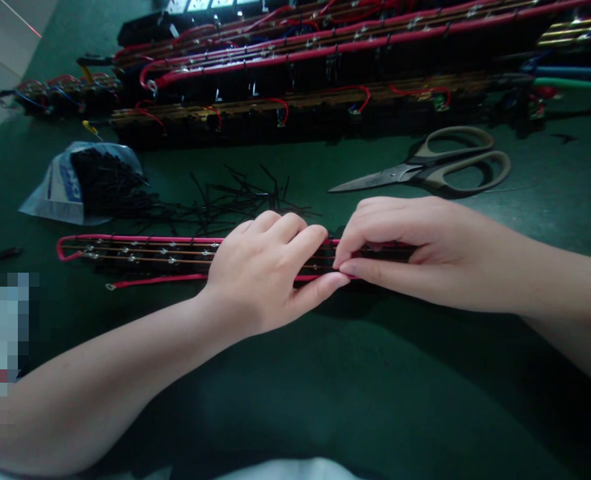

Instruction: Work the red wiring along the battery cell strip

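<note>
1. A green bench (285, 393) is spreading beneath everything, with the wired strip (140, 255) lying lengthwise across its middle.
2. Larger wired assemblies (325, 48), dark with red cables, are stretching beyond the strip, farther from the person.
3. The strip itself is showing thin brass-coloured lines and shiny joints, with a red cable (125, 237) running along its far edge and bending round its left end. Several black bands (193, 239) are already crossing that cable on the left stretch. The middle is being covered by the hands, so whether it is banded there, I cannot tell.
4. The left hand (265, 273) is closing over the strip's middle, palm down, steadying it. The right hand (425, 253) is meeting it just to the right, its thumb and forefinger pinching narrowly at the strip; what is between them, I cannot tell.
5. Open-bladed or closed, I cannot tell, but scissors (400, 175) are resting beyond the strip's right part.
6. A clear bag of black ties (65, 190) is sitting beyond its left end, with loose ties (235, 193) scattering rightward.
7. A red lead (165, 279) is lying along the strip's near edge, its ring end (110, 287) looking unattached.
</note>
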A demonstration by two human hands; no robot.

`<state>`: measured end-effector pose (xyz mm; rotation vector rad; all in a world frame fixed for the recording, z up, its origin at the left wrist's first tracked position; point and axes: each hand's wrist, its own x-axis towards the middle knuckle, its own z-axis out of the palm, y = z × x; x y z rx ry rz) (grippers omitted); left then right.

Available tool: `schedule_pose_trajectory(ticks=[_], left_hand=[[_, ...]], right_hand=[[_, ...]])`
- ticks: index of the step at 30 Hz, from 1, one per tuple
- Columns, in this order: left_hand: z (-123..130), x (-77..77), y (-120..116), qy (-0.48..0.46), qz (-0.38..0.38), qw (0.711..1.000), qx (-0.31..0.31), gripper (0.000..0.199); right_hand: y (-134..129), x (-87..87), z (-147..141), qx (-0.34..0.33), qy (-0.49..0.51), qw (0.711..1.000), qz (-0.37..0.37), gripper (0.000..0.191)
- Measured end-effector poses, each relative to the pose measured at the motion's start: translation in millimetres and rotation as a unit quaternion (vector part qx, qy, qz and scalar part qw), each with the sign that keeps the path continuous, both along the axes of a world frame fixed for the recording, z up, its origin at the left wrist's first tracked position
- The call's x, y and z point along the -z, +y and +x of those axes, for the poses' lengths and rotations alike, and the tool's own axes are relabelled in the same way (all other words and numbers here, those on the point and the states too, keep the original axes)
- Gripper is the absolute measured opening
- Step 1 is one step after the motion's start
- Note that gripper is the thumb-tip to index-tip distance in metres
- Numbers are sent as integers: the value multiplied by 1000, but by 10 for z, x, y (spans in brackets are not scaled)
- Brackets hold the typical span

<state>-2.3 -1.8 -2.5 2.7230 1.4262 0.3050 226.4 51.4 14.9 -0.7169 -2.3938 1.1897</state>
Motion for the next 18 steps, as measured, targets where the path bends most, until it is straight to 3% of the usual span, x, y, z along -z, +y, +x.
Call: schedule_pose_trajectory(ticks=[18], left_hand=[[0, 4, 4, 1, 5, 1000, 3, 53]], right_hand=[[-5, 42, 3, -2, 4, 1000, 21, 17]])
